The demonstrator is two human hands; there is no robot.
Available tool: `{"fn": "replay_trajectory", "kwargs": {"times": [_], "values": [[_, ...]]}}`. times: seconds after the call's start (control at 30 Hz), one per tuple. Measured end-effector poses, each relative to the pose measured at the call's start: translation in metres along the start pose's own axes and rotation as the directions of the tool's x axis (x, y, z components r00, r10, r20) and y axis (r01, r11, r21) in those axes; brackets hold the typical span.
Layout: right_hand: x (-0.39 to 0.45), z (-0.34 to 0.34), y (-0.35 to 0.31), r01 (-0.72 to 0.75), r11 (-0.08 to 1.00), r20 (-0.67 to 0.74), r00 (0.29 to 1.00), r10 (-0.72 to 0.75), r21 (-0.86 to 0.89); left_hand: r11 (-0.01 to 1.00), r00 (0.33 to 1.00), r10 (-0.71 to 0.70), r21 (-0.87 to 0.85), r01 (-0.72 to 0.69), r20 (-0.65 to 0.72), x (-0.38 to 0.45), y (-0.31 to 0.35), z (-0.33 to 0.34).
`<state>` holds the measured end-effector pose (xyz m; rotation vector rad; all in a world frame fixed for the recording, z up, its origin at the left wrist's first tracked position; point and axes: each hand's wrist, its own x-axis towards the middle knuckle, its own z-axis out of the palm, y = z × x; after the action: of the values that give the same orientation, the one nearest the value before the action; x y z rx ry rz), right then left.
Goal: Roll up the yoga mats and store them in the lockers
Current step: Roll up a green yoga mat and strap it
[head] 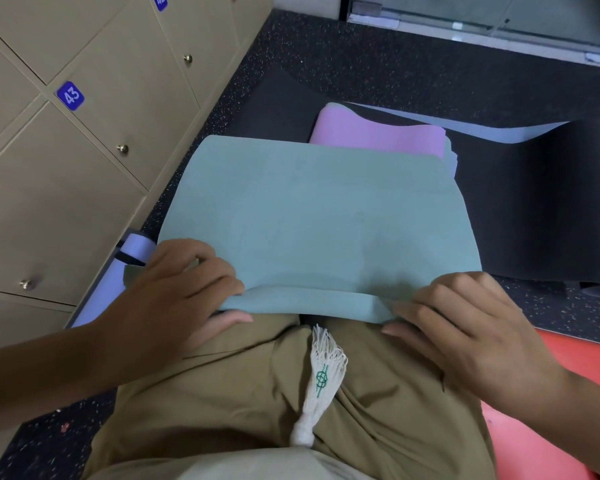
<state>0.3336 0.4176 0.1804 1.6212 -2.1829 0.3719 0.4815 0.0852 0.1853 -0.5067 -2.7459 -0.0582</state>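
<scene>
A teal yoga mat [302,209] lies flat on the floor in front of my knees, its near edge folded over into a narrow first roll [302,304]. My left hand [184,289] grips the left end of that roll, fingers curled on top and thumb underneath. My right hand [465,323] grips the right end the same way. A pink mat [378,136] and a black mat [520,202] lie under and beyond the teal one. Beige lockers [66,174] with knobs stand at the left, all doors closed.
A rolled lavender mat [132,254] with a black strap lies along the locker base at the left. A red mat [561,393] sits at the lower right. Speckled black flooring [361,57] stretches to a glass door at the top right. My khaki trousers fill the foreground.
</scene>
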Motion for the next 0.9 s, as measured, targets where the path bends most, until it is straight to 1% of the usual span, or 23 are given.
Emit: {"fn": "replay_trajectory", "kwargs": {"times": [0.07, 0.13, 0.23, 0.3, 0.4, 0.47, 0.53, 0.7, 0.9], "values": [[-0.001, -0.001, -0.006, -0.005, 0.999, 0.008, 1.0, 0.005, -0.042, 0.993, 0.999, 0.006, 0.118, -0.01, 0.033, 0.001, 0.008, -0.004], [0.0, 0.0, -0.011, -0.022, 0.997, 0.014, 1.0, 0.023, -0.071, 0.981, 0.998, -0.006, 0.193, -0.006, 0.058, 0.0, 0.012, -0.004], [0.001, 0.004, -0.014, -0.036, 0.994, 0.035, 0.999, 0.04, -0.103, 0.979, 0.996, 0.004, 0.202, -0.021, 0.085, 0.001, 0.01, 0.003], [0.002, 0.007, -0.013, -0.047, 0.994, 0.048, 0.998, 0.052, -0.097, 0.975, 0.995, 0.048, 0.212, -0.066, 0.087, 0.002, 0.005, 0.007], [0.006, 0.01, -0.009, -0.056, 0.997, 0.057, 0.997, 0.06, -0.06, 0.946, 0.986, 0.137, 0.282, -0.158, 0.093, 0.004, -0.004, 0.008], [0.01, 0.012, -0.006, -0.059, 0.998, 0.069, 0.996, 0.061, -0.032, 0.938, 0.983, 0.159, 0.296, -0.18, 0.094, 0.004, -0.007, 0.009], [0.014, 0.013, -0.004, -0.061, 0.998, 0.069, 0.996, 0.06, 0.002, 0.941, 0.984, 0.157, 0.291, -0.174, 0.081, 0.004, -0.009, 0.011], [0.017, 0.016, 0.002, -0.043, 0.999, 0.015, 0.999, 0.043, 0.016, 0.95, 0.993, 0.105, 0.292, -0.114, 0.048, 0.004, -0.004, 0.014], [0.015, 0.018, 0.002, -0.1, 0.994, -0.008, 0.995, 0.101, 0.043, 0.958, 0.997, 0.042, 0.281, -0.058, 0.062, 0.006, -0.003, 0.009]]}}
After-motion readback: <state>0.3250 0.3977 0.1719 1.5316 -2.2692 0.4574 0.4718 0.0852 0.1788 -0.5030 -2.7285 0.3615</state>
